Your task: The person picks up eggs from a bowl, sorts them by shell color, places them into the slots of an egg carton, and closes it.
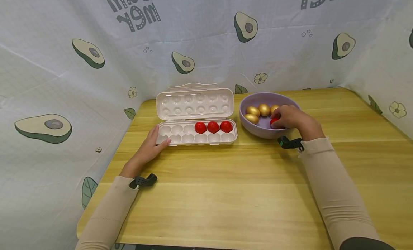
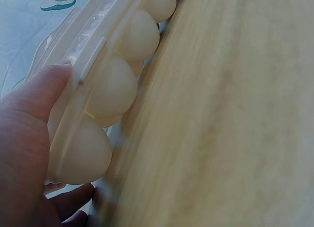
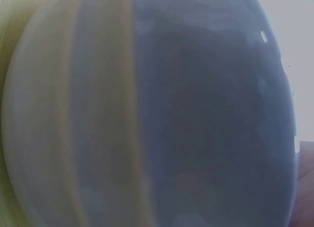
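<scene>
An open plastic egg carton [image 1: 197,138] lies on the table with its lid [image 1: 195,103] tipped back. Three red eggs [image 1: 213,127] sit side by side in the back row, towards the right end. My left hand [image 1: 150,144] holds the carton's left end, thumb over the front rim; the left wrist view shows fingers beneath that end. Inside the purple bowl [image 1: 258,132], several golden eggs [image 1: 264,109] lie towards the left and back. My right hand [image 1: 292,117] reaches over the bowl's right rim and grips a red egg [image 1: 274,121], partly hidden by the fingers.
The bowl stands just right of the carton on the wooden table [image 1: 219,192]. A white cloth [image 1: 206,38] printed with avocados hangs behind and along both sides. In the right wrist view, the bowl's outer wall [image 3: 206,109] fills most of the picture.
</scene>
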Demonstrator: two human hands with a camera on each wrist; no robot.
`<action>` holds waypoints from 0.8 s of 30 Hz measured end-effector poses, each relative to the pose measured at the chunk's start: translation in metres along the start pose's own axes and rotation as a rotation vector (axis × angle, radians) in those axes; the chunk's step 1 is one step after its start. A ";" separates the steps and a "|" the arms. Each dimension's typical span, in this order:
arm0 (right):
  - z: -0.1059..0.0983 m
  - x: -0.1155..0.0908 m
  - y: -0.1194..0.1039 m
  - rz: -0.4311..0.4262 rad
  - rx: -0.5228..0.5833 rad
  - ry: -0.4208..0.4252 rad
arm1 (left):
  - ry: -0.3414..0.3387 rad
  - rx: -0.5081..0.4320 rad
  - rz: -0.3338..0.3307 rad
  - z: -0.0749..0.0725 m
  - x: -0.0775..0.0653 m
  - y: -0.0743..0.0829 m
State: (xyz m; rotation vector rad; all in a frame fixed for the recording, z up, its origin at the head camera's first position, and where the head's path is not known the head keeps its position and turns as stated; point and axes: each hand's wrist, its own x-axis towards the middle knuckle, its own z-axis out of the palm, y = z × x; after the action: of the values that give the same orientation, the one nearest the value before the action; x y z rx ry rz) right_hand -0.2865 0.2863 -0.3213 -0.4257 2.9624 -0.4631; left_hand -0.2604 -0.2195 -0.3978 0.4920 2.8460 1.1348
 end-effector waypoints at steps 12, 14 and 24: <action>-0.002 -0.003 -0.004 -0.042 0.007 0.023 | 0.003 0.003 0.000 0.000 0.000 0.000; -0.002 -0.004 -0.004 -0.055 0.020 0.029 | 0.002 0.004 -0.002 0.000 0.000 0.000; -0.003 -0.006 -0.008 -0.055 0.132 0.021 | 0.000 0.008 -0.006 0.000 0.001 0.000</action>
State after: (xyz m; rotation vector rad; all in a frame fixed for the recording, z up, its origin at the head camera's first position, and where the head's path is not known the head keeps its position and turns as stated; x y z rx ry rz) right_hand -0.2788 0.2815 -0.3154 -0.4909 2.9237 -0.6680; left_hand -0.2615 -0.2191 -0.3980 0.4832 2.8508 1.1234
